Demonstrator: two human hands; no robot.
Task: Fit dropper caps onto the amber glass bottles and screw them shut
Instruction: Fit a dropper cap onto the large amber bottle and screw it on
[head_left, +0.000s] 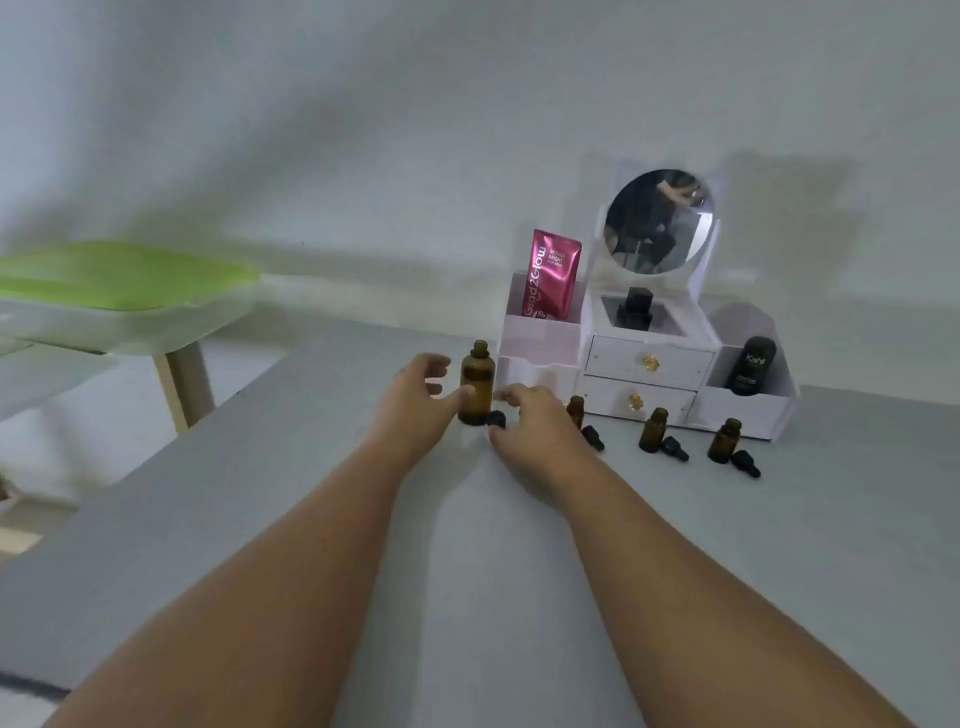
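The big bottle (474, 384) is amber glass, round-shouldered with a narrow open neck. It stands upright on the grey table (467, 571), just left of the white organiser (540, 358). Its black cap (496, 418) lies on its side at the bottle's foot.

The left hand (415, 395) is unclenched, thumb tip against the bottle's lower side and the fingers spread clear of the glass. The right hand (530, 421) arches over the cap with curled fingers. Motion blur leaves it unclear whether they pinch it or only hover.

Three small bottles (653, 430) of the same amber glass stand uncapped in a row to the right. Each has a black dropper cap (675, 449) lying beside it.

The organiser is smooth plastic with two drawers bearing gold knobs, and a round mirror (660, 221) on top. A glossy pink sachet (551, 273) stands in its left bin, and a black tube (750, 364) in its right one.
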